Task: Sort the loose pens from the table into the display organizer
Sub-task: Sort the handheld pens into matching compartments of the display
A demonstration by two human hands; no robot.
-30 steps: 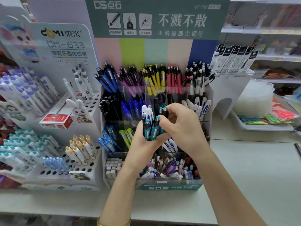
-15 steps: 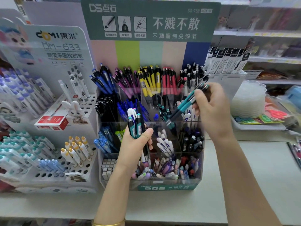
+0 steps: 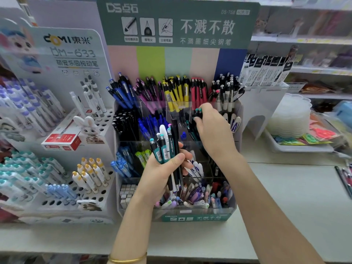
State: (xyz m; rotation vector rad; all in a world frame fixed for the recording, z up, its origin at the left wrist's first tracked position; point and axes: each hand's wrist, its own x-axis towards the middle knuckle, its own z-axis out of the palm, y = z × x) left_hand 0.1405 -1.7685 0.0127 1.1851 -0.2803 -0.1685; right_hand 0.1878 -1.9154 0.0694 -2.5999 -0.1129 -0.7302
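Pens [image 3: 163, 147] are standing upright, tips down, bundled in the curled grip of the left hand [image 3: 162, 174], in front of the display organizer [image 3: 196, 217]. The right hand [image 3: 215, 130], nearer the middle-row compartment, is pinching teal-capped pens [image 3: 198, 111] just above it, their long axes near vertical. The header card [image 3: 177, 21] is showing "DS-758"; one barrel, "AIHAO".

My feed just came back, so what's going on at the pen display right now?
A person is sorting pens into the clear display organizer. The left hand grips a mixed bundle of pens upright in front of it. The right hand pinches teal-topped pens by their tops over a middle-row compartment that holds similar ones. A few loose pens lie on the table at far right.
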